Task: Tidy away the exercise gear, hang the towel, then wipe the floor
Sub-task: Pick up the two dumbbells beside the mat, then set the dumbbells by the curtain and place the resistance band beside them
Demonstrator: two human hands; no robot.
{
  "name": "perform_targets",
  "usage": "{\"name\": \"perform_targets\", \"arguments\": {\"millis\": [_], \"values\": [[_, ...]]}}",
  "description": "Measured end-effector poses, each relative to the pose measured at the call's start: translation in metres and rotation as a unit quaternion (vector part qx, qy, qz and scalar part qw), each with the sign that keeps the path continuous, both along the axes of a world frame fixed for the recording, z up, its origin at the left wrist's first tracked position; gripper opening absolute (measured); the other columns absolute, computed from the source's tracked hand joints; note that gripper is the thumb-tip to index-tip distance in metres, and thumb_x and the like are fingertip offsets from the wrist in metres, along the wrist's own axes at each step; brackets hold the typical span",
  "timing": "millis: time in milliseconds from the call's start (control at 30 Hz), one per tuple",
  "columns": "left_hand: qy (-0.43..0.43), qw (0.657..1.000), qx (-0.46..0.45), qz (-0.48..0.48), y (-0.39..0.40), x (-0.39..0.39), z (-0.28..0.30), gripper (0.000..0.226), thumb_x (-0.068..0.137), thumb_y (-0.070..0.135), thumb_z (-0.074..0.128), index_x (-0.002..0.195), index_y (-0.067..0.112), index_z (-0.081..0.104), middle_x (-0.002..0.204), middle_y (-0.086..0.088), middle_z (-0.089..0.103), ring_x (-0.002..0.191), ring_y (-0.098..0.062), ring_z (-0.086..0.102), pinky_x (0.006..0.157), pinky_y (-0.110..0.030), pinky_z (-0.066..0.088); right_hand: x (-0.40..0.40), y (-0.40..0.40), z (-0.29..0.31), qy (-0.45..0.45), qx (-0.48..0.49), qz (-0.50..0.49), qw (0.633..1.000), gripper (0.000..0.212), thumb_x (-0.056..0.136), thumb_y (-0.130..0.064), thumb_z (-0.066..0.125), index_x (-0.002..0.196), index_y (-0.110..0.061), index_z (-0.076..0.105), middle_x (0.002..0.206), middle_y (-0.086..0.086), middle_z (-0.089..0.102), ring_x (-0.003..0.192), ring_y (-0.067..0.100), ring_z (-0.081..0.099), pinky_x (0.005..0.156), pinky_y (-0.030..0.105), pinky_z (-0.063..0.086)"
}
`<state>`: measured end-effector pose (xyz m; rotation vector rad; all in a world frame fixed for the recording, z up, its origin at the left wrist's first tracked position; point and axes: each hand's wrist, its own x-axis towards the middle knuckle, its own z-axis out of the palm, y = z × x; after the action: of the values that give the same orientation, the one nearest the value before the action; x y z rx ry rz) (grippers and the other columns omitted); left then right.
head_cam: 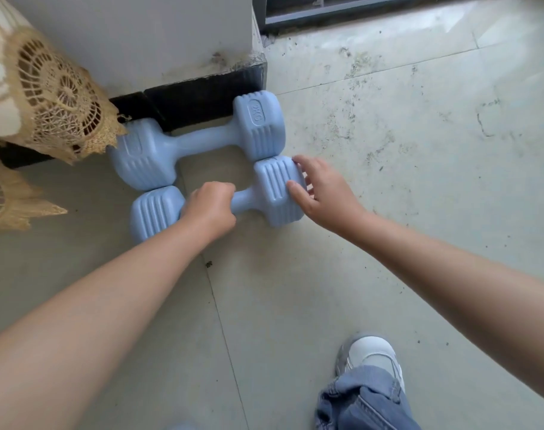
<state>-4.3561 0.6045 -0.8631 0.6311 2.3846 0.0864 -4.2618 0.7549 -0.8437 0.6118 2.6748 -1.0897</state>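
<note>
A lace cloth (47, 97) hangs at the left, its edge over one end of the far dumbbell (199, 138), which lies on the floor (419, 150) against the black skirting (202, 94). The near dumbbell (159, 212) lies touching it. The left hand (210, 209) grips its bar. The right hand (323, 193), fingers spread, touches its right end. A shoe (373, 352) stands lower right.
</note>
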Motion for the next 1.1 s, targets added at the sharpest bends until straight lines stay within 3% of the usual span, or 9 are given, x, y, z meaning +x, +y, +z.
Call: {"name": "perform_targets", "arguments": {"millis": [233, 367, 533, 667, 767, 933, 1100], "values": [[0.002, 1.000, -0.008, -0.015, -0.002, 0.001, 0.003, 0.018, 0.082, 0.001, 0.052, 0.098, 0.004, 0.058, 0.101, -0.015, 0.060, 0.098, -0.034, 0.058, 0.070, -0.031, 0.038, 0.000, -0.012, 0.001, -0.025, 0.017, 0.006, 1.000, 0.045, 0.098, -0.017, 0.040, 0.141, -0.005, 0.032, 0.133, 0.015, 0.043, 0.121, 0.026, 0.042, 0.094, 0.023, 0.028], [-0.006, 0.998, -0.030, -0.050, -0.001, 0.000, 0.008, 0.018, 0.084, 0.007, 0.055, 0.102, 0.004, 0.056, 0.109, -0.015, 0.058, 0.105, -0.034, 0.056, 0.081, -0.035, 0.044, 0.000, -0.012, -0.001, -0.046, 0.011, 0.007, 0.999, 0.046, 0.099, -0.021, 0.036, 0.143, -0.006, 0.030, 0.133, 0.014, 0.043, 0.121, 0.025, 0.042, 0.094, 0.025, 0.030], [0.022, 0.991, -0.049, -0.124, -0.009, -0.002, 0.025, 0.041, 0.090, 0.030, 0.055, 0.125, 0.010, 0.047, 0.126, -0.009, 0.048, 0.122, -0.028, 0.042, 0.100, -0.037, 0.036, -0.006, -0.009, 0.000, -0.068, 0.007, 0.009, 0.998, 0.058, 0.091, -0.037, 0.029, 0.143, -0.010, 0.031, 0.135, 0.011, 0.043, 0.122, 0.024, 0.043, 0.097, 0.030, 0.034], [0.072, 0.991, -0.011, -0.109, -0.020, -0.003, 0.052, 0.044, 0.095, 0.034, 0.046, 0.131, 0.009, 0.045, 0.132, -0.009, 0.047, 0.125, -0.027, 0.040, 0.101, -0.036, 0.033, -0.008, -0.005, 0.016, -0.102, 0.089, 0.043, 0.990, 0.069, 0.083, -0.040, 0.020, 0.144, -0.010, 0.031, 0.139, 0.011, 0.043, 0.124, 0.028, 0.044, 0.105, 0.037, 0.029], [0.094, 0.993, -0.036, -0.065, -0.028, -0.007, 0.087, 0.041, 0.095, 0.030, 0.045, 0.129, 0.006, 0.045, 0.134, -0.012, 0.045, 0.126, -0.029, 0.039, 0.103, -0.038, 0.030, -0.010, -0.010, 0.045, -0.141, 0.146, 0.066, 0.977, 0.064, 0.088, -0.038, 0.021, 0.146, -0.012, 0.028, 0.146, 0.007, 0.037, 0.132, 0.026, 0.037, 0.112, 0.039, 0.019], [0.096, 0.994, -0.039, -0.039, -0.029, 0.004, 0.165, 0.043, 0.096, 0.027, 0.043, 0.134, 0.007, 0.041, 0.140, -0.013, 0.038, 0.135, -0.027, 0.030, 0.109, -0.037, 0.024, -0.004, -0.041, 0.124, -0.133, 0.160, 0.113, 0.971, 0.052, 0.094, -0.028, 0.034, 0.144, -0.013, 0.032, 0.148, 0.003, 0.035, 0.138, 0.022, 0.030, 0.115, 0.045, 0.014], [0.071, 0.996, -0.055, 0.014, -0.053, 0.039, 0.264, 0.052, 0.098, 0.028, 0.038, 0.147, 0.016, 0.024, 0.154, -0.011, 0.021, 0.144, -0.025, 0.016, 0.115, -0.039, 0.018, 0.010, -0.078, 0.230, -0.164, 0.157, 0.171, 0.959, 0.053, 0.097, -0.024, 0.039, 0.147, -0.014, 0.024, 0.153, -0.001, 0.024, 0.144, 0.021, 0.016, 0.116, 0.046, 0.008]]}}
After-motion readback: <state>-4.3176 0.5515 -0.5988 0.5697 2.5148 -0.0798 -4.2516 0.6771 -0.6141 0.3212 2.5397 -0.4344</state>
